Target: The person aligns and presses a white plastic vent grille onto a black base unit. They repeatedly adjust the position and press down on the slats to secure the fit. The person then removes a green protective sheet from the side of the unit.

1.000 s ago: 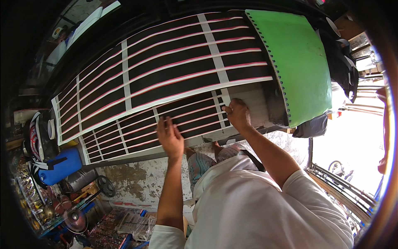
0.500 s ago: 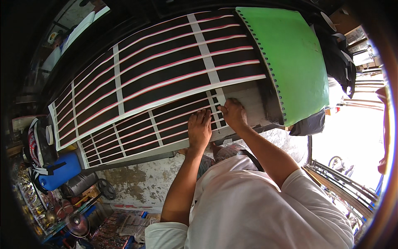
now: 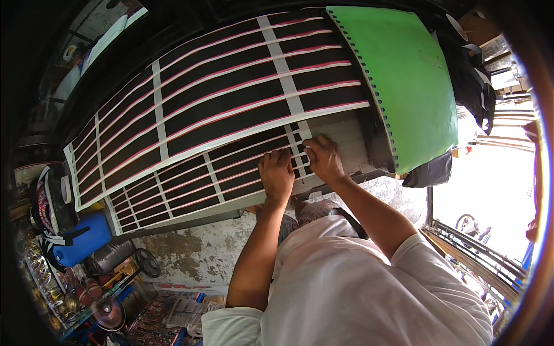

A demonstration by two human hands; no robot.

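Note:
A narrow sheet with black bands, thin pale lines and pale cross strips [image 3: 214,176] lies on a grey work surface [image 3: 346,138]. My left hand [image 3: 277,175] rests near its right end, palm down with the fingers bent lightly onto it. At the very end of this sheet, my right hand [image 3: 324,157] is closed, thumb and fingers pinched at the edge; the pinched part is mostly hidden. Just beyond lies a larger sheet with black bands, red-edged white lines and grey cross strips [image 3: 281,64], partly over the narrow one.
A green spiral-bound cover [image 3: 404,86] lies at the right, with a black bag [image 3: 430,172] below its edge. At the lower left are a blue container [image 3: 86,239], a fan [image 3: 108,311] and assorted goods. A stained wall [image 3: 196,254] stands below the work surface.
The fingers of my left hand have drawn closer together and shifted slightly left. My right hand has moved a little left at the sheet's end, where pale line ends now show more plainly.

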